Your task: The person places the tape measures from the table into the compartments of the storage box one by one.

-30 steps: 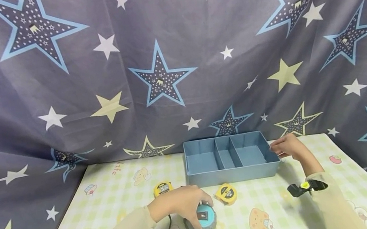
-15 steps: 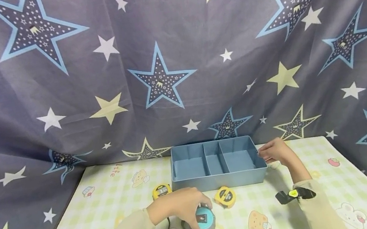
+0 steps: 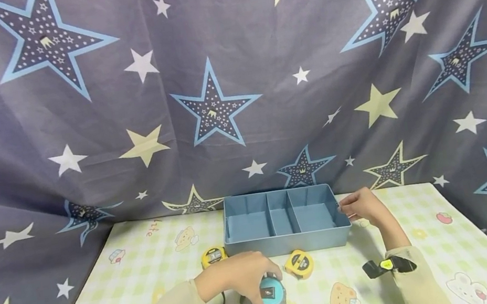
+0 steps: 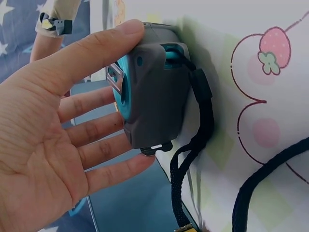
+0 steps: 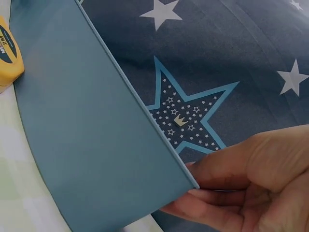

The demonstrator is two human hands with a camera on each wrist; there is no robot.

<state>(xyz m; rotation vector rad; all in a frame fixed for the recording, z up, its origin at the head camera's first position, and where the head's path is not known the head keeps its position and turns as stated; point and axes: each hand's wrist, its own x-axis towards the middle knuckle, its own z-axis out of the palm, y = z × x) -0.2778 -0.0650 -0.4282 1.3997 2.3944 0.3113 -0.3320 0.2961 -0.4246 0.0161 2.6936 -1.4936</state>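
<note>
My left hand (image 3: 246,277) spans a grey and turquoise tape measure (image 3: 272,296) on the table, thumb on one side and fingers on the other. In the left wrist view the thumb lies along the top of the case and the fingertips reach its far side; a black wrist strap (image 4: 205,99) hangs from it. My right hand (image 3: 363,206) holds the right end wall of a blue three-compartment box (image 3: 287,244), with thumb and fingers at the corner in the right wrist view. Nothing lies in its compartments.
Two yellow tape measures, one on the left (image 3: 213,256) partly behind my left hand and one on the right (image 3: 299,264), lie at the box's front. A star-patterned curtain (image 3: 232,79) hangs behind the checked tablecloth (image 3: 146,263).
The box has slid left along the back of the table, with my right hand moving along at its end. My left hand stays around the turquoise tape measure.
</note>
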